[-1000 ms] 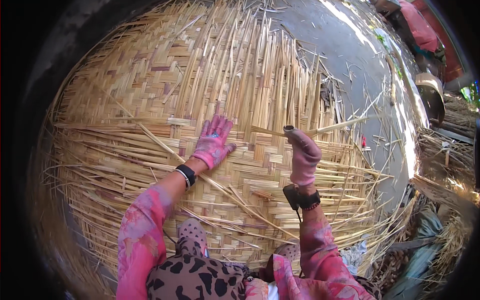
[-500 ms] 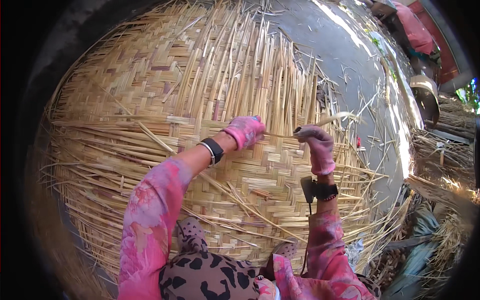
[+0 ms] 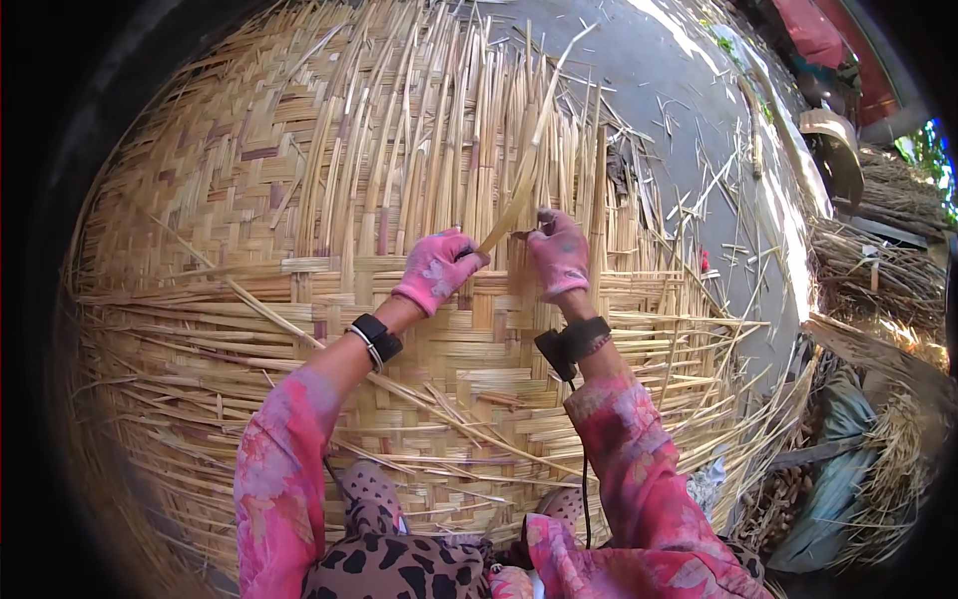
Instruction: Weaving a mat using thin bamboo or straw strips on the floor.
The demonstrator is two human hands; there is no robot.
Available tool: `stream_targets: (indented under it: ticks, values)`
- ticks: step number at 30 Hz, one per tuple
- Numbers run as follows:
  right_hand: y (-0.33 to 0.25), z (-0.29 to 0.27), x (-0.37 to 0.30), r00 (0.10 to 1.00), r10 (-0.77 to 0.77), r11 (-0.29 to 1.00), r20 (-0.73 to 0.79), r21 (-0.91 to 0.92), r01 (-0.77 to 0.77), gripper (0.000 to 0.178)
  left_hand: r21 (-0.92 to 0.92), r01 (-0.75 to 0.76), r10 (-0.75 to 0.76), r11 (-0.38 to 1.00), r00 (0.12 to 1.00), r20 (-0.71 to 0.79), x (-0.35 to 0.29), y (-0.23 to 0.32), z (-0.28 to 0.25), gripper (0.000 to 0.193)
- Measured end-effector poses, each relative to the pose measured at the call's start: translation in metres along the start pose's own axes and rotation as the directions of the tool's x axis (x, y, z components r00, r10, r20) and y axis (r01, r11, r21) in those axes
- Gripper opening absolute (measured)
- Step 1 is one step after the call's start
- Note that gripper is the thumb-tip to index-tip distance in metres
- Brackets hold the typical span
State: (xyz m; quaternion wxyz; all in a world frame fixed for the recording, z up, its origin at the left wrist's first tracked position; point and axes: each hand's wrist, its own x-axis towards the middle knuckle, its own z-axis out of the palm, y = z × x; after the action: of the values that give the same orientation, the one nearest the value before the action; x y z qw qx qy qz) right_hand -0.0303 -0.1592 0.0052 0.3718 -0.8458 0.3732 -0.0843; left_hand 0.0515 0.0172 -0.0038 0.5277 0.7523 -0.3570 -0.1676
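My left hand (image 3: pixel 439 270), in a pink fingerless-looking glove, pinches the lower end of a flat pale reed strip (image 3: pixel 524 185). The strip slants up and right over the loose ends and curves at its tip. Beside it, to the right, my right hand (image 3: pixel 559 255) is in a similar pink glove with its fingers drawn together. Something small and dark pokes from its fingertips toward the strip; its kind is unclear. Both hands are above a woven reed mat (image 3: pixel 419 339), where unwoven strips fan out away from me and toward the sides.
My shoes (image 3: pixel 374 489) rest on the mat's near part. Grey ground (image 3: pixel 639 70) with scattered reed scraps borders it at far right. Bundles of sticks (image 3: pixel 878 260), a bluish-green sheet (image 3: pixel 823 499) and a heap of straw (image 3: pixel 898 449) line the right side.
The reed strip has swung from pointing right to pointing up and away. My left hand has moved left, and my right hand left and slightly nearer the mat's far strips.
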Motion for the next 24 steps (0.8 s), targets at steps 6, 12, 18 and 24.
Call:
stream_targets:
  ticks: [6,12,18,24]
  values:
    - [0.010,-0.003,0.000,0.935,-0.214,0.841,0.283,-0.432,0.324,0.023,0.012,0.118,-0.118,0.993,0.993,0.020,0.003,0.003,0.001,0.023]
    - [-0.023,-0.024,0.010,0.875,-0.084,0.965,0.478,0.258,-0.048,0.023,-0.013,-0.020,0.018,1.000,0.995,-0.101,-0.005,0.005,-0.003,0.024]
    - [0.019,0.015,0.017,0.968,0.016,0.956,0.249,0.281,-0.088,0.030,-0.009,0.016,-0.017,1.000,0.982,-0.189,-0.007,0.004,0.007,0.027]
    - [-0.006,0.004,-0.005,0.891,0.092,0.632,0.445,0.666,-0.397,0.019,-0.158,0.106,-0.152,0.982,0.934,-0.322,-0.032,-0.007,0.011,0.026]
